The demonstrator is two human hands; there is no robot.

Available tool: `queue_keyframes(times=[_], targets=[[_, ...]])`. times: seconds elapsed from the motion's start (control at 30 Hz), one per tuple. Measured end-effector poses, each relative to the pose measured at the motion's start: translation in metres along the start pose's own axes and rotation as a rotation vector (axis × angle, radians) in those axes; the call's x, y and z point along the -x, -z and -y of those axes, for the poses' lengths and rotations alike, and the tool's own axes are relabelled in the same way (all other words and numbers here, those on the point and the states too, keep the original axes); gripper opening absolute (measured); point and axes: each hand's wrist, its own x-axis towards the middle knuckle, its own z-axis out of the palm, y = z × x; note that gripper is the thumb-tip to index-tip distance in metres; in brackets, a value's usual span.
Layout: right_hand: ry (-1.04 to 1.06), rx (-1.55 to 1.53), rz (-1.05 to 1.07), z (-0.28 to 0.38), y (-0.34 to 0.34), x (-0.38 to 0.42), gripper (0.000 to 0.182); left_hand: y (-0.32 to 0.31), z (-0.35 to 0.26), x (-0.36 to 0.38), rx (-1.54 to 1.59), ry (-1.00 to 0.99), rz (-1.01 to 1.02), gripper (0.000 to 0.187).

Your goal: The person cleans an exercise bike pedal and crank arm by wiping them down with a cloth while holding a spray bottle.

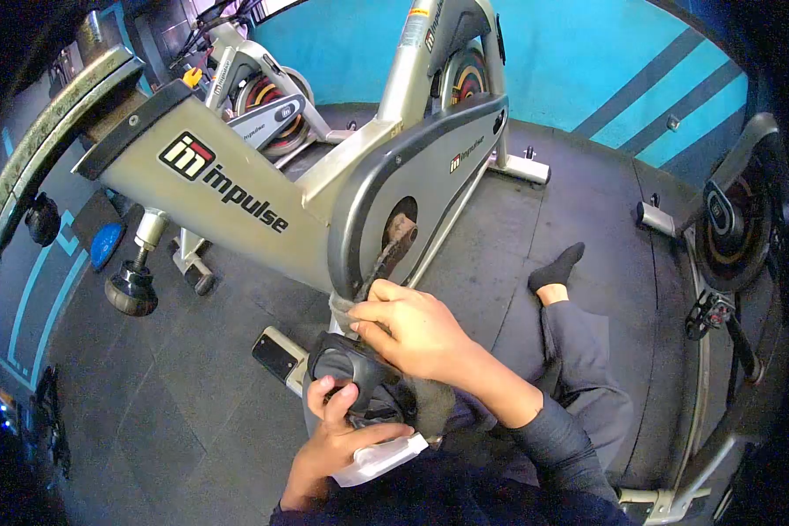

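Nearer, the left hand (335,440) grasps a black pedal (352,364); farther, the right hand (416,331) pinches grey material (341,309) by the crank (394,255).

Open floor (167,386) left, bike (324,188) blocking ahead

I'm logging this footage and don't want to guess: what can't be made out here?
All in the head view:
What the right hand touches: its own fingers cover it.
Rounded black piece, lower side: the left hand covers some.
White item, what it is: that hand's thumb covers part.
Far-right bike, full outline: dark picture edge cuts it off.
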Motion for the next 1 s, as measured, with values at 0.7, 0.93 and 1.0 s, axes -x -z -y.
queue_keyframes(times=[0.7, 0.93, 1.0], targets=[[-0.024, -0.1, -0.038, -0.0027, -0.0052, 0.0006, 0.021, 0.0002, -0.0018, 0.0002, -0.004, 0.009, 0.007, 0.036], [-0.01, -0.065, -0.022, -0.0049, -0.0064, -0.0002, 0.024, 0.0026, -0.0027, -0.0037, -0.05, -0.005, 0.015, 0.037], [-0.025, -0.07, -0.031, -0.0024, -0.0059, 0.0006, 0.024, 0.0043, -0.0042, -0.0036, -0.038, 0.005, 0.024, 0.038]])
